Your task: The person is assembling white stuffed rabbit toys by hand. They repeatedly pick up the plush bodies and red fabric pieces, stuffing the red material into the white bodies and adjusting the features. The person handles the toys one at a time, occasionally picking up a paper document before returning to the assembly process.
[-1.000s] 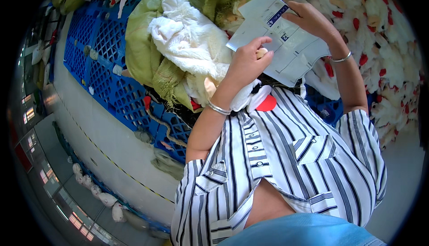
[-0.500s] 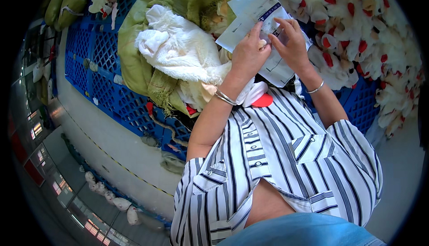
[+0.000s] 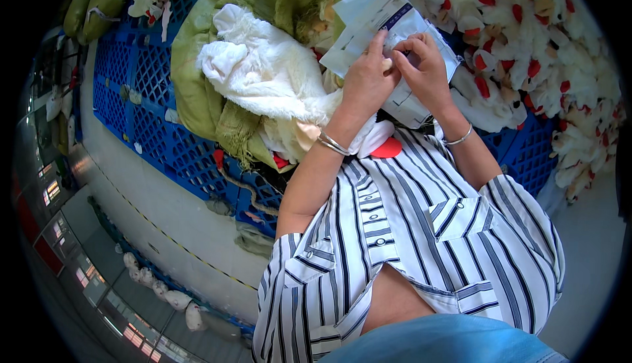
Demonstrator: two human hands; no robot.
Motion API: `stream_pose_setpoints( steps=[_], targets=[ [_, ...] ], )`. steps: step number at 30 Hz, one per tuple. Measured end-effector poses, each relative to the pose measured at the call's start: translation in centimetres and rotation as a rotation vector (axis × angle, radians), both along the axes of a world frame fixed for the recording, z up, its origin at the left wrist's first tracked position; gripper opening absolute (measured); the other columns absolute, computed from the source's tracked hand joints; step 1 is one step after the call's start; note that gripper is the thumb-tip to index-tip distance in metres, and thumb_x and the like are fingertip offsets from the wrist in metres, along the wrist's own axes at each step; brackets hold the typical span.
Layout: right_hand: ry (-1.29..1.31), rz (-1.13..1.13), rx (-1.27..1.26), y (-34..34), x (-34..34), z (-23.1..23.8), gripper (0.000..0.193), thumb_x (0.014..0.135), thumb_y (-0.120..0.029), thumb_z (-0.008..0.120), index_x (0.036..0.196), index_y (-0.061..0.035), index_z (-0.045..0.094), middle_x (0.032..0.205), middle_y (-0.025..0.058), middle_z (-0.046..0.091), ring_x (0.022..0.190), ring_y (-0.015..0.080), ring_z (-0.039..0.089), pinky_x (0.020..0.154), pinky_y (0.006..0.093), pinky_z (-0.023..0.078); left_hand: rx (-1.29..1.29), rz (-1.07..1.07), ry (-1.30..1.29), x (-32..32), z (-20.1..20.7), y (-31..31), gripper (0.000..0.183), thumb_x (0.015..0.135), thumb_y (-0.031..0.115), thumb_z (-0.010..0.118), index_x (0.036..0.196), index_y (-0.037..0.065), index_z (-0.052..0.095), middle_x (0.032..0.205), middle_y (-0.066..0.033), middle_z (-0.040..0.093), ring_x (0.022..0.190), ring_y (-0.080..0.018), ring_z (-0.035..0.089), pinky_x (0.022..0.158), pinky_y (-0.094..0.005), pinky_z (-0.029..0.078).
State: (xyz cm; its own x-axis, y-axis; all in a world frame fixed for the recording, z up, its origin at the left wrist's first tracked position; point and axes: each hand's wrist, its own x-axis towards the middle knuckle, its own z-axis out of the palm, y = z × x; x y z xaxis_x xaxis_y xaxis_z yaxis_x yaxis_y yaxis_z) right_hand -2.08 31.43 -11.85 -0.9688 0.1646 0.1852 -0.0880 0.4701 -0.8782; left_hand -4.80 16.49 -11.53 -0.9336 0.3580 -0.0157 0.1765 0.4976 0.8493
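Note:
My left hand [image 3: 368, 81] is closed, its index finger pointing up, with a small pale bit showing at its fingertips. Right beside it, my right hand [image 3: 424, 70] is pinched, thumb and index finger meeting close to the left fingers. What the fingers grip is too small to make out. Under both hands lies a white printed plastic sheet or bag [image 3: 355, 24]. Below the left wrist, a white cloth piece [image 3: 370, 138] with a flat red piece [image 3: 386, 147] rests against the striped shirt. White plush fabric [image 3: 263, 66] is heaped left of my left hand.
A green woven sack [image 3: 191, 83] surrounds the plush heap. Blue plastic pallets [image 3: 155, 66] lie underneath. Many white plush pieces with red parts [image 3: 526, 47] are piled at the right. Long green bundles [image 3: 105, 4] lie at the far left, beyond a pale floor [image 3: 131, 172].
My right hand has moved left and closed from spread fingers into a pinch beside the left hand. The left hand has hardly moved.

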Motion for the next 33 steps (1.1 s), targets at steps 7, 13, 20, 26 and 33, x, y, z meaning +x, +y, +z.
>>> stream_pose_setpoints(
  steps=[7, 13, 20, 26, 33],
  targets=[
    [-0.136, -0.029, -0.388, 2.2, -2.3, 2.3, 0.024, 0.099, -0.016, 0.056, 0.11, 0.0027, 0.066, 0.102, 0.0093, 0.071, 0.092, 0.0166, 0.07, 0.079, 0.0266, 0.053, 0.004, -0.039, -0.099, 0.0, 0.7, 0.0, 0.073, 0.081, 0.017, 0.072, 0.144, 0.004, 0.037, 0.097, -0.0185, 0.067, 0.089, -0.0397, 0.067, 0.077, -0.046, 0.054],
    [-0.236, 0.072, -0.309, 2.7, -4.7, 2.8, 0.031, 0.103, -0.021, 0.051, 0.117, 0.002, 0.064, 0.107, 0.0114, 0.072, 0.096, 0.0176, 0.071, 0.079, 0.0276, 0.055, -0.017, -0.038, -0.082, -0.1, 0.4, 0.0, 0.074, 0.081, 0.017, 0.072, 0.145, 0.006, 0.036, 0.1, -0.0203, 0.068, 0.089, -0.0394, 0.067, 0.076, -0.0467, 0.054],
    [-0.248, 0.193, -0.292, 3.9, -5.7, 3.9, 0.027, 0.104, -0.021, 0.052, 0.116, -0.0013, 0.065, 0.101, 0.0061, 0.07, 0.085, 0.0142, 0.068, 0.073, 0.0261, 0.052, -0.019, -0.039, -0.072, 0.0, 0.6, -0.3, 0.073, 0.081, 0.018, 0.073, 0.144, 0.006, 0.037, 0.089, -0.0158, 0.065, 0.081, -0.0359, 0.067, 0.073, -0.0428, 0.053],
    [-0.128, 0.301, 0.234, 4.1, -5.0, 3.6, 0.015, 0.094, -0.006, 0.063, 0.108, -0.0011, 0.066, 0.094, 0.0057, 0.063, 0.083, 0.0161, 0.062, 0.072, 0.026, 0.05, 0.013, -0.023, -0.069, 0.0, -0.3, -0.3, 0.072, 0.081, 0.016, 0.073, 0.143, 0.004, 0.039, 0.085, -0.0135, 0.064, 0.077, -0.0332, 0.066, 0.072, -0.0401, 0.053],
    [-0.229, 0.375, 0.229, 3.7, -5.2, 3.3, 0.009, 0.09, -0.003, 0.065, 0.094, 0.0012, 0.059, 0.093, 0.0068, 0.057, 0.077, 0.0162, 0.053, 0.073, 0.0284, 0.047, 0.076, -0.012, -0.068, 0.2, -0.5, -0.8, 0.068, 0.081, 0.016, 0.073, 0.14, 0.001, 0.043, 0.09, -0.0148, 0.066, 0.083, -0.0314, 0.067, 0.077, -0.0382, 0.053]
  ],
)
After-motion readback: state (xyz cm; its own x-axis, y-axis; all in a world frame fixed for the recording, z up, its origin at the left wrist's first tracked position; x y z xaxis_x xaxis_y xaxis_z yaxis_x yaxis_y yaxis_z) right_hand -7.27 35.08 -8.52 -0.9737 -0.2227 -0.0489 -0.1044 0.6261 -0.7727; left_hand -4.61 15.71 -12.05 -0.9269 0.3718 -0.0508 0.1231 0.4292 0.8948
